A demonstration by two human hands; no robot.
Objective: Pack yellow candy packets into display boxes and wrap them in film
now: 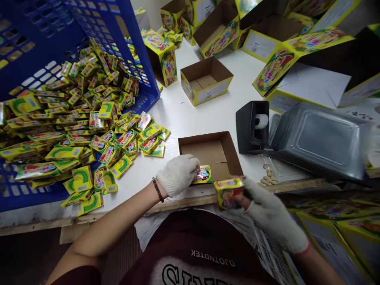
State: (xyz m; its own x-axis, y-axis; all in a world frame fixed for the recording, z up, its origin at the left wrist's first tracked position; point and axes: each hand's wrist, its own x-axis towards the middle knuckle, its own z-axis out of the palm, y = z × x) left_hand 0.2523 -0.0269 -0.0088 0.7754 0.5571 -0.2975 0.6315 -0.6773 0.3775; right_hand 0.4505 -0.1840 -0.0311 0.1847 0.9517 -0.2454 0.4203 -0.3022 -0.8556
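My left hand (pixel 179 175), in a white knit glove, reaches over the near left corner of an open brown cardboard box (pixel 204 147). Its fingers close on a small yellow-green packet (pixel 204 174) with a colourful print, which lies at the box's near side. My right hand (pixel 267 209), also gloved and slightly blurred, grips a stack of small yellow packets (pixel 228 192) just outside the box's near right corner, over the table edge. Bare fingertips show at both gloves.
At left, a blue plastic crate (pixel 145 51) lies tipped, with many yellow packets (pixel 89 114) spilling onto the white table (pixel 175 114). Cardboard display boxes (pixel 208 81) stand at the back. A black tape dispenser (pixel 252 126) and a clear plastic tub (pixel 323 134) sit at right.
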